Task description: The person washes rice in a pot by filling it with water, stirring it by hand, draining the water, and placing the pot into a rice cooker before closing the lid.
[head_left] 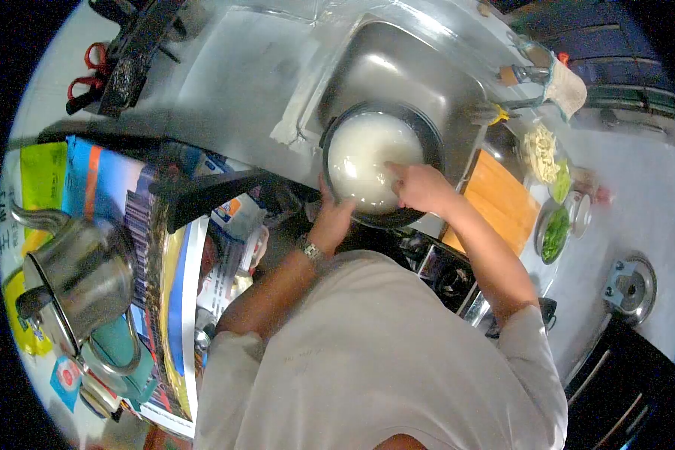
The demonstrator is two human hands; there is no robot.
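Observation:
A dark round pot [437,154] full of cloudy white water [367,150] sits at the near side of the steel sink. My left hand [331,219] is closed on the pot's near left rim, with the thumb over the edge. A metal watch is on that wrist. My right hand [421,187] reaches over the right rim, its fingers bent down at the water's surface. The fingertips are partly hidden, so whether they hold anything does not show. What lies under the cloudy water cannot be seen.
The steel sink [394,56] extends behind the pot. Rightward are a wooden cutting board [502,202], a plate of pale strips [540,154] and a bowl of chopped greens [554,234]. A steel kettle [90,270] stands at left; red-handled scissors [88,82] hang at upper left.

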